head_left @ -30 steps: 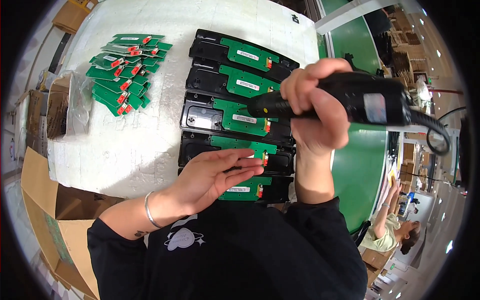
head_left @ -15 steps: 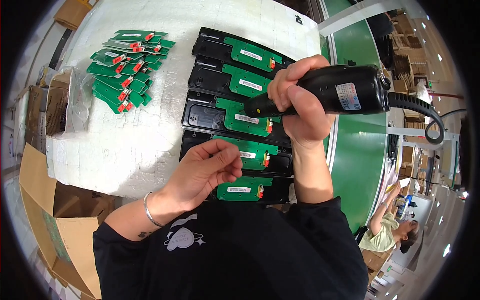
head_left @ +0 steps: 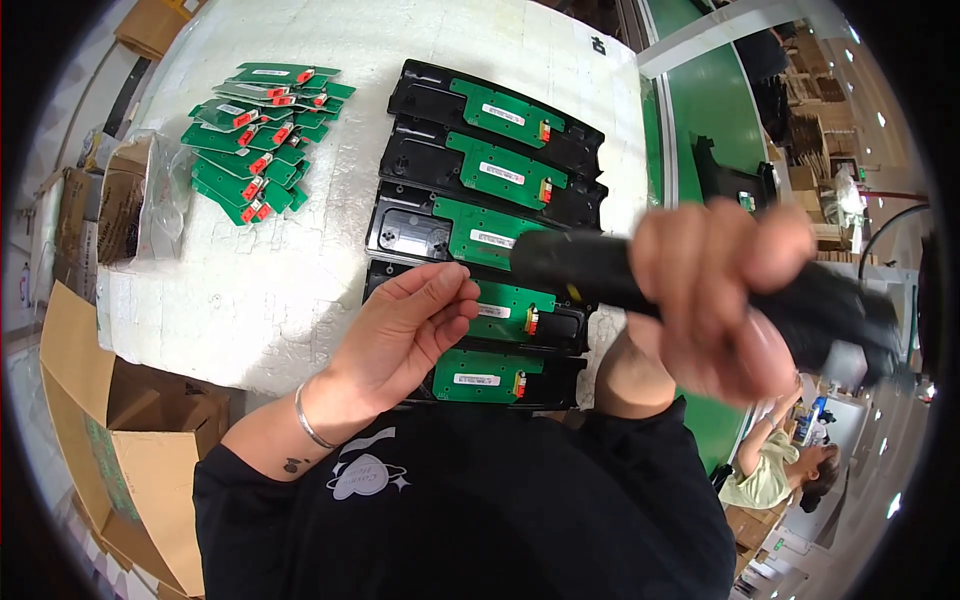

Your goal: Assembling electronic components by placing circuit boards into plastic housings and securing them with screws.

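Note:
My right hand (head_left: 715,290), smeared by motion, is wrapped round a black electric screwdriver (head_left: 590,270). Its tapered front end points left, in front of the right part of the third black plastic housing (head_left: 405,228). My left hand (head_left: 395,340) is closed in a pinch over the left part of the fourth housing; whatever sits between thumb and fingers is too small to make out. Several such housings lie in a column, each with a green circuit board (head_left: 500,175) bearing a white label and a red-and-white connector. The screwdriver's tip is hard to discern.
Loose green circuit boards (head_left: 225,165) are heaped on the white foam surface (head_left: 290,290) at left. Beside them stands a small carton (head_left: 120,200) with plastic film. An open cardboard box (head_left: 165,450) is at lower left. Right of the foam runs a green conveyor (head_left: 700,90); a co-worker (head_left: 765,465) is beyond.
My right hand has swung right and toward me with the screwdriver, off the third board. A black part on the conveyor has come into view. My left hand has barely shifted.

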The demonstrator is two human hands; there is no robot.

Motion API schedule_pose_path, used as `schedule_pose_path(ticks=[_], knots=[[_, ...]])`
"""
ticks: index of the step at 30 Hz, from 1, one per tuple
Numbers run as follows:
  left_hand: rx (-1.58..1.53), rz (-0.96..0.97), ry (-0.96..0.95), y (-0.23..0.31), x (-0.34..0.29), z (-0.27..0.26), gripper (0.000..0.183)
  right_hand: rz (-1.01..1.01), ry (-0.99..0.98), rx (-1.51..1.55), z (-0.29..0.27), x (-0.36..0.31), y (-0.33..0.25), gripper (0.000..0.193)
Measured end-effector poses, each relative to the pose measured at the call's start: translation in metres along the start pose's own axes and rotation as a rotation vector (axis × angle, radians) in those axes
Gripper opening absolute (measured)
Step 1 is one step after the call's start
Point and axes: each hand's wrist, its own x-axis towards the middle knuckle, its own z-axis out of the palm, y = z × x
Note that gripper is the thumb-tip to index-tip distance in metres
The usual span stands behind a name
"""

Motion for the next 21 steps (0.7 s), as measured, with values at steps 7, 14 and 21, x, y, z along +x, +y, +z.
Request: schedule_pose_path(ticks=[7, 14, 21], knots=[[-0.014, -0.006, -0.035, -0.008, 0.004, 0.009, 0.014, -0.013, -0.027, -0.069, 0.01, -0.011, -0.024, 0.026], [-0.1, -0.037, -0.076, -0.013, 0.005, 0.023, 0.026, -0.031, -0.044, -0.027, 0.005, -0.013, -0.008, 0.025], [0.158, -0.134, -0.037, -0.01, -0.001, 0.016, 0.03, 0.108, 0.319, -0.209, -0.024, 0.006, 0.055, 0.019]])
